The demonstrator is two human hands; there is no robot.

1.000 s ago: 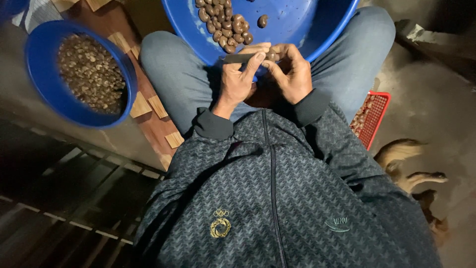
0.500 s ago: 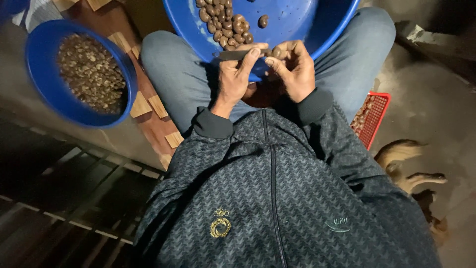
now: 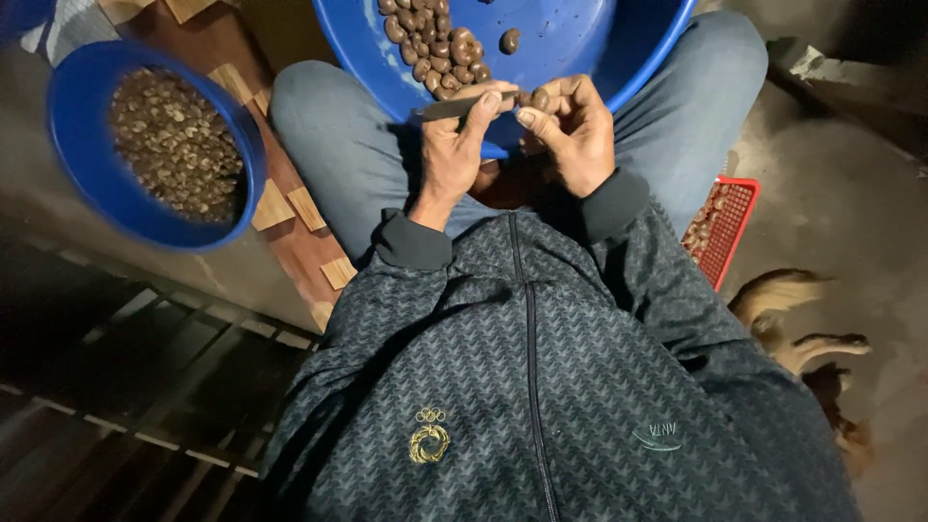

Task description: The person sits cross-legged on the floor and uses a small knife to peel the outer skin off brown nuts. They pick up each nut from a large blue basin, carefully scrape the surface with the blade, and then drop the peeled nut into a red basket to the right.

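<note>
Left hand: your left hand (image 3: 454,145) grips a thin grey metal blade (image 3: 462,104).
Right hand: your right hand (image 3: 572,130) pinches a small brown nut (image 3: 537,99).
Place: both at the near rim of the big blue plastic basin (image 3: 599,48) on your lap.

The person wears a dark grey-blue jacket (image 3: 541,387) with a fine repeating chevron pattern and a zip (image 3: 530,367) running down the middle from twelve to six o'clock. A small gold emblem (image 3: 429,435) sits at seven o'clock of the chest and a pale stitched mark (image 3: 657,435) at five o'clock. Plain dark ribbed cuffs (image 3: 414,242) end the sleeves, and the legs are in faded blue jeans (image 3: 338,145).
</note>
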